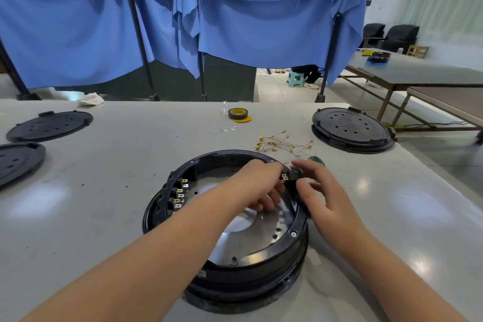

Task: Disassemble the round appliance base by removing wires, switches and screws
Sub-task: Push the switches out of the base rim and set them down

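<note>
The round black appliance base point(251, 266) lies open on the table, its shiny metal plate point(251, 232) showing inside. Several black switches with brass terminals point(180, 193) line its left inner wall. At the right rim, a small black switch point(291, 177) is pinched between the fingers of my right hand point(324, 191). My left hand point(258, 185) reaches across the base and touches the same switch from the inside, its fingers curled. A loose pile of thin wires with brass connectors point(279, 144) lies just beyond the base.
A green-handled screwdriver point(317, 160) peeks out behind my right hand. A roll of tape point(238, 114) lies farther back. Another black base point(351, 128) sits at the right, two black lids point(49, 125) at the left. Blue cloth hangs behind the table.
</note>
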Motion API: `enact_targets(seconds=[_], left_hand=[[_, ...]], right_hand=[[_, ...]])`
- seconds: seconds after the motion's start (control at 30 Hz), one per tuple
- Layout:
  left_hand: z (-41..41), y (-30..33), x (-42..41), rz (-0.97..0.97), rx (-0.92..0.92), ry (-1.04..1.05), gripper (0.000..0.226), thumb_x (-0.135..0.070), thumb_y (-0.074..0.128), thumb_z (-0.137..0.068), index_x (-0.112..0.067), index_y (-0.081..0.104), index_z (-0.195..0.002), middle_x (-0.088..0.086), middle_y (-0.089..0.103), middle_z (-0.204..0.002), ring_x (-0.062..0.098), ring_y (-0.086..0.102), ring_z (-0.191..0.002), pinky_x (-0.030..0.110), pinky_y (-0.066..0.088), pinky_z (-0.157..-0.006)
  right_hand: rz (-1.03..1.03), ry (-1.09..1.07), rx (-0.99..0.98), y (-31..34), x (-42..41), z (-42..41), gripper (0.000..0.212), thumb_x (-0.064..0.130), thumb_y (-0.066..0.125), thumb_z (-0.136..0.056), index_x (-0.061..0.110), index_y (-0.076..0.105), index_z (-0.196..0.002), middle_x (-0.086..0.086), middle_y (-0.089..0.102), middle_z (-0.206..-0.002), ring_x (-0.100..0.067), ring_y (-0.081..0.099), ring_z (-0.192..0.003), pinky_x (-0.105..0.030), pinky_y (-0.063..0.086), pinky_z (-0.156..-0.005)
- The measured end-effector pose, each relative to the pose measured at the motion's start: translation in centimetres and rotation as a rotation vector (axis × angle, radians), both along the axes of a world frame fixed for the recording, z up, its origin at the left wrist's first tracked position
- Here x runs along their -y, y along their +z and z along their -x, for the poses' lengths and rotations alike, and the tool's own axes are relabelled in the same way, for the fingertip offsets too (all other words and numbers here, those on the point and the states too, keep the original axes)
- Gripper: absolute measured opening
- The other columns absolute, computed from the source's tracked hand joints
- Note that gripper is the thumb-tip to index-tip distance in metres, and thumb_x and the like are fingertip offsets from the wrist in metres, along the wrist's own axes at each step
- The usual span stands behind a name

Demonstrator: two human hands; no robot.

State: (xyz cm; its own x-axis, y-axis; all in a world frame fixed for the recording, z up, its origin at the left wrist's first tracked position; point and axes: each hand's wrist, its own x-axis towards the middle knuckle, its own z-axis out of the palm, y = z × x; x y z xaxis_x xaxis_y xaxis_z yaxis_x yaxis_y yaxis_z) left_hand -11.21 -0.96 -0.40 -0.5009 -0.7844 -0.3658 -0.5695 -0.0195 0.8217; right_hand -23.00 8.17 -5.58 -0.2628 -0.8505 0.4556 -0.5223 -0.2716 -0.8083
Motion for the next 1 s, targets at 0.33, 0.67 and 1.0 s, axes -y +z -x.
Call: enact_targets(seconds=[0.33,0.67,1.0], left_hand=[[-3.4,-0.3,-2.0,0.639,0.119,-0.309,0.076,-0.067,0.044,-0.076,-0.027,0.038,-0.141,-0.003,0.037,-0.145,0.016,0.03,-0.136,0.04,0.031,-0.112],[-3.1,-2.0,-1.6,0.705,0.34,-0.451,0.109,-0.091,0.022,-0.064,-0.029,0.0,-0.151,-0.019,-0.008,-0.158,0.003,-0.016,-0.143,0.052,0.004,-0.117],[-3.2,-1.7,-1.8,0.688,0.35,-0.451,0.107,-0.092,0.024,-0.066,-0.031,-0.001,-0.151,-0.021,-0.01,-0.158,0.003,-0.016,-0.144,0.051,0.003,-0.117]], right_hand=[[0.025,0.003,0.187,0.8,0.6,-0.2,0.021,0.015,0.057,-0.093,0.033,0.066,-0.097,0.016,0.072,-0.089,-0.005,0.067,-0.085,-0.021,0.052,-0.065],[0.007,-0.044,0.07,1.6,1.8,-0.2,0.023,0.016,0.052,-0.096,0.035,0.063,-0.089,0.013,0.069,-0.085,0.006,0.062,-0.076,-0.012,0.047,-0.07],[0.027,-0.119,0.118,4.8,4.2,2.7,0.004,0.031,0.06,-0.091,0.033,0.06,-0.087,0.006,0.07,-0.085,-0.002,0.065,-0.073,-0.014,0.05,-0.067]])
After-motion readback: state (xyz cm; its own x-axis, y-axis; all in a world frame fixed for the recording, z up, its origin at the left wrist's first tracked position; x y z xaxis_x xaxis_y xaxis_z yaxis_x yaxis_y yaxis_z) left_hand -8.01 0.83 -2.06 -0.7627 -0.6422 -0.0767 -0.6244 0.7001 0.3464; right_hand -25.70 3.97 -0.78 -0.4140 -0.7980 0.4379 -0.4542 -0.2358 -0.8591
